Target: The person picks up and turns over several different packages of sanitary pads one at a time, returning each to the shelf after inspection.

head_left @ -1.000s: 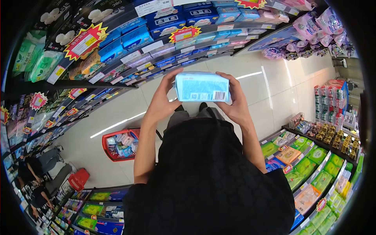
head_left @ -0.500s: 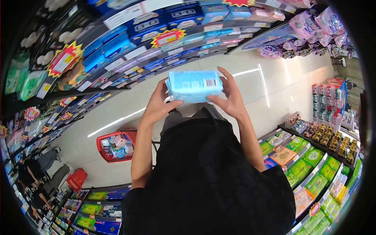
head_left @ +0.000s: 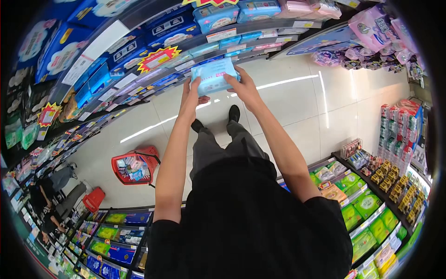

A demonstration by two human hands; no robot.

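A light blue soft packet [head_left: 211,76] with pale printing and a small pink mark is held out in front of me, close to the shelf edge. My left hand [head_left: 190,98] grips its left end, thumb on the near top edge. On the right end, my right hand [head_left: 245,88] is closed, with its thumb lying across the upper face and its fingers behind. Beyond the packet are blue packs [head_left: 216,19] of similar colour on the shelf.
A red shopping basket [head_left: 151,160] with several packets stands on the floor to my left. Shelves of green packs [head_left: 367,204] line the area behind me on the right. Pink and purple bags [head_left: 367,30] hang at the far right. People [head_left: 46,200] are at the left.
Both hands have carried the packet forward toward the shelf. The packet has been turned: its barcode face no longer shows, and a printed face is up. My legs and shoes have come into view.
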